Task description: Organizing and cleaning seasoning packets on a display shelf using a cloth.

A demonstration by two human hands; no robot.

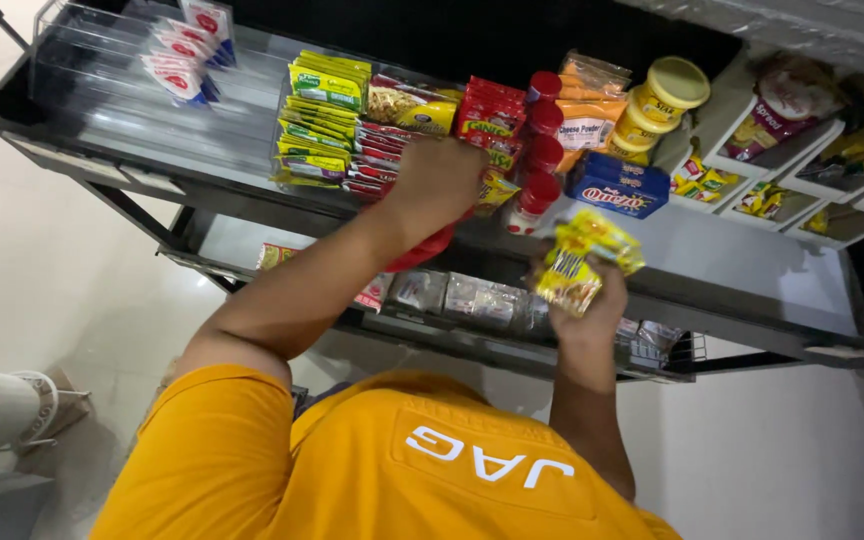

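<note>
My left hand (440, 180) reaches to the shelf with its fingers closed among the rows of red sachets (487, 120). A red packet (424, 250) shows under its wrist and seems to be held in it. My right hand (592, 300) is lower, in front of the shelf edge, gripping a small bunch of yellow snack packets (582, 258). Green and yellow sachets (317, 120) stand left of my left hand. Red-capped bottles (537, 150) and a blue box (617, 185) are between my two hands.
A dark metal shelf rack (742, 255) carries yellow-lidded jars (664, 95), orange packs (587, 115), white trays of snacks (782, 125) on the right and clear dividers with red-and-white sachets (184, 50) on the left. Wrapped goods (472, 298) lie on the lower shelf. A white container (7, 405) stands on the floor.
</note>
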